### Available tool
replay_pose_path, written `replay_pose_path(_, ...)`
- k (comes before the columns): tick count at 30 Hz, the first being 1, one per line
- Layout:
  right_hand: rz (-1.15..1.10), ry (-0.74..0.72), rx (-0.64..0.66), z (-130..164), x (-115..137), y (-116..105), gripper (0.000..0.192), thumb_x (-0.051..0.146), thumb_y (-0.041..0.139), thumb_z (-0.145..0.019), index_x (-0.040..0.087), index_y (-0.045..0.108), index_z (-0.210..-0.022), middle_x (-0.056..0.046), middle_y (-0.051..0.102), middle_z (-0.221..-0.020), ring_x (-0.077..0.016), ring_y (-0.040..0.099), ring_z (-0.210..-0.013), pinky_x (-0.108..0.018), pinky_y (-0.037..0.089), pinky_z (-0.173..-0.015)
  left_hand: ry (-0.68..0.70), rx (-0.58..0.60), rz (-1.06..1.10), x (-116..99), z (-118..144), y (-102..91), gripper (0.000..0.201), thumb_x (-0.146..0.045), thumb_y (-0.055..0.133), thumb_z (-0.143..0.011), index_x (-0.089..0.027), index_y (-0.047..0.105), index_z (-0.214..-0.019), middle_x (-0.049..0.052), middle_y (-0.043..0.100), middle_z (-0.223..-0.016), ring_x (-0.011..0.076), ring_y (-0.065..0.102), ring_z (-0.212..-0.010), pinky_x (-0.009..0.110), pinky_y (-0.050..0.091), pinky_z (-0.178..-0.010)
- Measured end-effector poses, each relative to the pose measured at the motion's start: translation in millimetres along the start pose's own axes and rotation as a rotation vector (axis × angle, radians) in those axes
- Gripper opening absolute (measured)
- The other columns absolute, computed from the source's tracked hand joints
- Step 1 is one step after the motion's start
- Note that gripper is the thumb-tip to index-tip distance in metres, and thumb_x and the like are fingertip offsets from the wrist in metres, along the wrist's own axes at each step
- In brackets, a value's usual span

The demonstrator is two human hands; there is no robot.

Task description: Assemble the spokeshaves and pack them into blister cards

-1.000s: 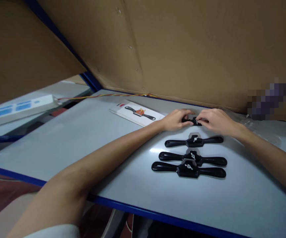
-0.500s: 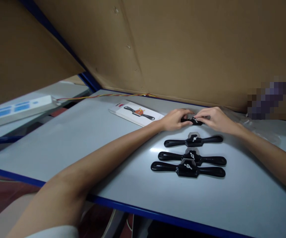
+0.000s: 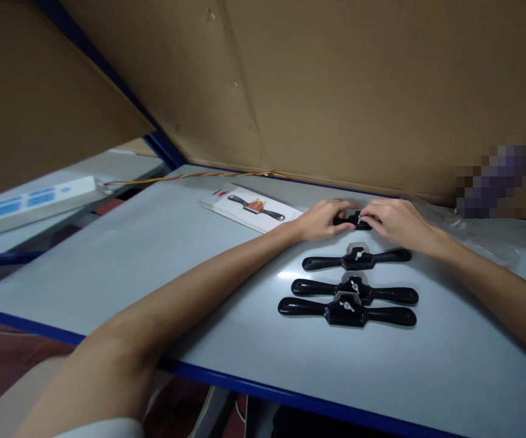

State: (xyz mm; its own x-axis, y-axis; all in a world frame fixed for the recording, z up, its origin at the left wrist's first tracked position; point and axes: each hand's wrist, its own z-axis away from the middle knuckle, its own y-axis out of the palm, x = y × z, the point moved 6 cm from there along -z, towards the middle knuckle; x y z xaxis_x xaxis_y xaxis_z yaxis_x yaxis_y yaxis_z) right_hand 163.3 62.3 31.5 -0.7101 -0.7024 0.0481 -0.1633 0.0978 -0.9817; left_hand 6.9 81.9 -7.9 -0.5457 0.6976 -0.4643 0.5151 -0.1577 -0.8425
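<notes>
At the far side of the table, my left hand (image 3: 325, 220) is closed around the left handle of a black spokeshave (image 3: 357, 223). My right hand (image 3: 397, 222) pinches the small silver wing nut at the middle of that same spokeshave, and its fingers hide the right handle. Nearer to me lie three more black spokeshaves, one behind another: the farthest spokeshave (image 3: 381, 258), the middle spokeshave (image 3: 393, 295) and the nearest spokeshave (image 3: 384, 315). Each has a pale blade plate standing up behind its body and a silver wing nut.
Left of my hands lies a white box (image 3: 226, 211) with a spokeshave picture. Clear plastic bags (image 3: 467, 234) sit at the right back, beside a blurred-out purple shape (image 3: 500, 182). A cardboard wall (image 3: 358, 91) rises behind. A power strip (image 3: 34, 204) rests at the left.
The fingers of my right hand have shifted slightly on the wing nut, turning a little. My left hand and the three loose spokeshaves stay where they were.
</notes>
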Motion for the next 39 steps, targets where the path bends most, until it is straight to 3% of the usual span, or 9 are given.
replay_pose_path(9, 0.136, 0.113, 0.062, 2.1, 6.0, -3.8, 0.031, 0.025, 0.049, -0.109, 0.019, 0.079, -0.111, -0.009, 0.083, -0.115, -0.0272, 0.075, -0.100, -0.035, 0.040, -0.072, 0.021, -0.017, -0.006, 1.8, -1.3, 2.0, 0.053, -0.045, 0.062, -0.096, -0.011, 0.067, -0.136, 0.006, 0.066, -0.092, 0.0189, 0.056, -0.078, 0.033, 0.046, -0.077)
replay_pose_path(16, 0.034, 0.026, 0.067, 0.3, 0.6, 1.3, 0.023, 0.021, 0.056, -0.105, 0.021, 0.078, -0.111, -0.006, 0.082, -0.115, -0.0243, 0.074, -0.101, -0.033, 0.044, -0.076, 0.022, -0.013, 0.001, 1.1, -1.4, 1.2, 0.052, -0.046, 0.061, -0.096, -0.011, 0.067, -0.134, 0.006, 0.066, -0.091, 0.0191, 0.057, -0.079, 0.033, 0.047, -0.078)
replay_pose_path(22, 0.156, 0.081, 0.066, -0.4, 6.9, -5.5, 0.027, 0.022, 0.051, -0.108, 0.017, 0.078, -0.110, -0.010, 0.082, -0.115, -0.0254, 0.074, -0.099, -0.034, 0.040, -0.072, 0.017, -0.010, -0.011, 0.4, -0.2, -0.2, 0.054, -0.046, 0.060, -0.096, -0.010, 0.066, -0.136, 0.007, 0.066, -0.093, 0.0207, 0.058, -0.081, 0.034, 0.048, -0.080)
replay_pose_path(34, 0.004, -0.028, 0.066, 1.1, 4.8, -0.6, 0.028, 0.017, 0.051, -0.104, 0.020, 0.078, -0.111, -0.008, 0.081, -0.116, -0.0243, 0.073, -0.102, -0.033, 0.046, -0.079, 0.041, -0.011, -0.011, -1.9, 0.3, -0.9, 0.052, -0.046, 0.060, -0.097, -0.011, 0.066, -0.135, 0.006, 0.065, -0.090, 0.0200, 0.057, -0.080, 0.034, 0.047, -0.080)
replay_pose_path(39, -0.024, -0.003, 0.045, 1.4, 1.5, -1.3, 0.028, 0.020, 0.051, -0.105, 0.019, 0.078, -0.114, -0.009, 0.081, -0.117, -0.0253, 0.073, -0.103, -0.034, 0.046, -0.082, 0.034, -0.005, -0.010, -1.6, 0.4, -0.8, 0.053, -0.047, 0.059, -0.097, -0.011, 0.065, -0.136, 0.007, 0.066, -0.093, 0.0208, 0.058, -0.083, 0.035, 0.048, -0.082)
